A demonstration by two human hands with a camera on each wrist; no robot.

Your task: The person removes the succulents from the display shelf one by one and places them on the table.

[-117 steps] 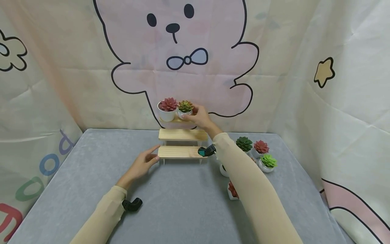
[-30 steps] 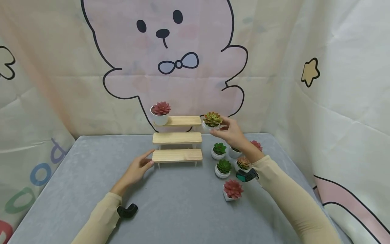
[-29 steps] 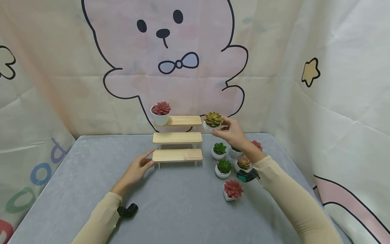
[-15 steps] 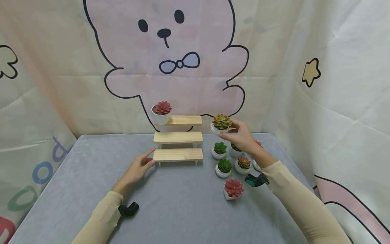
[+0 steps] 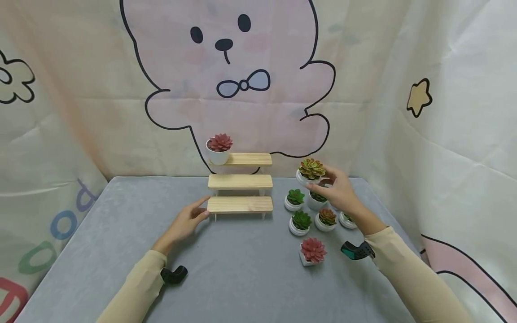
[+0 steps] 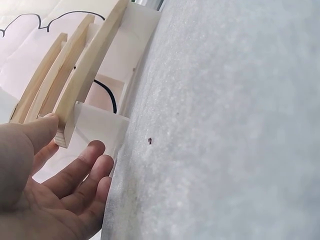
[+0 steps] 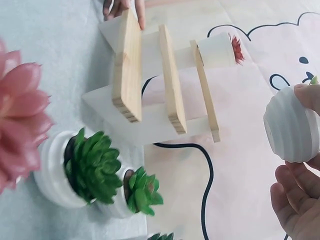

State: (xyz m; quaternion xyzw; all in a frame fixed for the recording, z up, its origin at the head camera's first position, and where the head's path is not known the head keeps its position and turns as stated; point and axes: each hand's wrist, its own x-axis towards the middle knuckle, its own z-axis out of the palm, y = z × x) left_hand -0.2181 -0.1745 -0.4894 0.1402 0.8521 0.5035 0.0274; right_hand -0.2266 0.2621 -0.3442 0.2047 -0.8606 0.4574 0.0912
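Observation:
My right hand (image 5: 337, 190) holds a small white ribbed pot (image 7: 290, 125) between thumb and fingers, raised off the table at the right. In it grows a yellow-green artificial succulent with reddish tips (image 5: 312, 169). My left hand (image 5: 186, 222) grips the left end of the lowest board of a three-tier wooden display stand (image 5: 240, 205), thumb and forefinger at its corners. The other fingers curve loosely near the stand's white leg (image 6: 102, 120). On the top tier's left end stands a white pot with a red succulent (image 5: 220, 143).
Several potted succulents cluster right of the stand: green ones (image 5: 295, 197) (image 5: 301, 220), a brownish one (image 5: 327, 216), and a pink-red one in a square pot (image 5: 313, 250) nearest me. Others lie partly under my right hand. Grey cloth (image 5: 242, 269) covers the table; a printed curtain hangs behind.
The yellow-green succulent has left the top tier, and my right hand has carried it rightward and down, above the clustered pots. My left hand stays at the stand.

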